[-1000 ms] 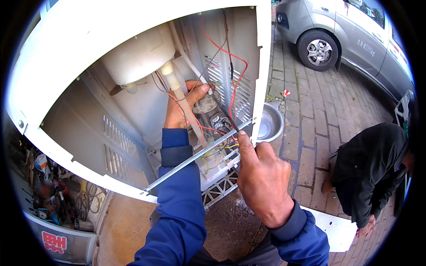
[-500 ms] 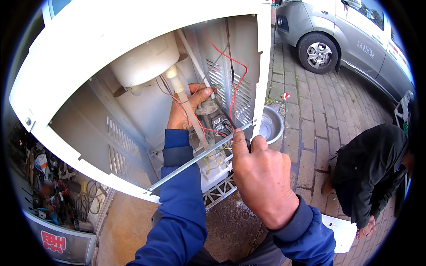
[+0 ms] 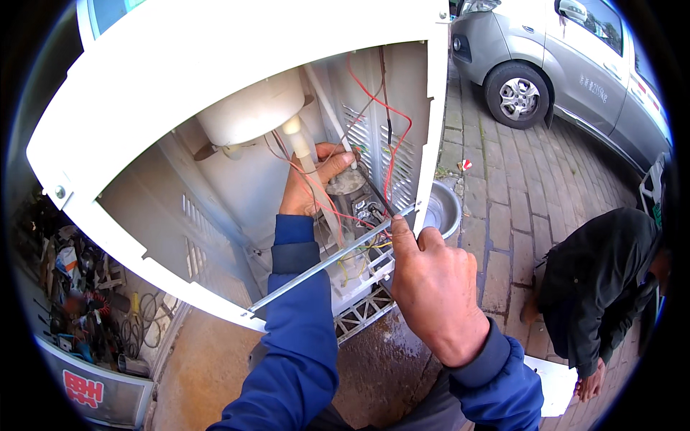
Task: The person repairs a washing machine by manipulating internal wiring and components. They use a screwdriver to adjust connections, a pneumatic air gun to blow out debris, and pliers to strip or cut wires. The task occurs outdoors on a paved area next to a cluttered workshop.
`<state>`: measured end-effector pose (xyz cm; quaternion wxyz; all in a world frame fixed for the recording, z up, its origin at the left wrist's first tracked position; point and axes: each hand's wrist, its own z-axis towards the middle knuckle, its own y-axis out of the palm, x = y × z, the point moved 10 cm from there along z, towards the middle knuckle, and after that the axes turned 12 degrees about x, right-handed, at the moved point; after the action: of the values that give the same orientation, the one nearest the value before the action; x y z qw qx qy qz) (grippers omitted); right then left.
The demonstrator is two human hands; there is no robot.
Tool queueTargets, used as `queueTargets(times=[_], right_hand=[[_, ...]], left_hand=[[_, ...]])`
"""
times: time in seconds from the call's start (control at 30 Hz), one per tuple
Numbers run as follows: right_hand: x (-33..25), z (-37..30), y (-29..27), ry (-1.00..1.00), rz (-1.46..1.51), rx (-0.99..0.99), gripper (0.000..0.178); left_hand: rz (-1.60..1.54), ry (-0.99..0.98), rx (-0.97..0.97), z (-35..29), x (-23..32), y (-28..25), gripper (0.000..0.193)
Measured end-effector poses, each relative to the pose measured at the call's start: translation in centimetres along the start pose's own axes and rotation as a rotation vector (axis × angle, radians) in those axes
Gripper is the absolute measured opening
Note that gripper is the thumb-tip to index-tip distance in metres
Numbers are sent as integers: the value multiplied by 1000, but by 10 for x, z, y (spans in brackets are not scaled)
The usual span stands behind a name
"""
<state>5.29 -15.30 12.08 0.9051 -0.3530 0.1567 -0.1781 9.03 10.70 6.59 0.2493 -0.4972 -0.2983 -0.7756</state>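
A white appliance cabinet stands open before me. Inside it my left hand reaches behind a pale pipe; thumb and fingers close near the lower end of a white tube, and what they pinch is hidden. My right hand grips a tool with a long dark shaft, forefinger laid along it; its handle is covered by the palm. The shaft slants up toward my left fingertips. Red wires hang around both hands. Above them is a rounded white tank.
A thin metal bar crosses the cabinet opening below my hands. A metal basin sits beside the cabinet. At right another person bends over near a white panel; a silver van stands behind. Tools and cables are heaped at left.
The whole view has shifted slightly, so cabinet and hands appear a little further right and lower. Both hands keep nearly the same grip and place inside the cabinet.
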Motion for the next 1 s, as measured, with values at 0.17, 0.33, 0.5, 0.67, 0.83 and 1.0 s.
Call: queueTargets(times=[0.17,0.33,0.5,0.67,0.83,1.0], right_hand=[[-4,-1,-8,7,-64,8,39],[-13,1,-2,18,-68,-29,43],[-4,0,-2,71,-4,-38,43],[-2,-6,0,107,36,-22,43],[-8,-8,-11,37,-39,68,39],[-7,-12,-15,47,-38,17,40]], left_hand=[[-20,33,-9,-2,5,16,20],[34,13,-2,-6,10,10,20],[-26,-5,-24,-6,4,15,21],[-104,-29,-23,-8,7,18,27],[-96,-39,40,-10,10,18,23],[-146,-73,118,-6,-2,5,27]])
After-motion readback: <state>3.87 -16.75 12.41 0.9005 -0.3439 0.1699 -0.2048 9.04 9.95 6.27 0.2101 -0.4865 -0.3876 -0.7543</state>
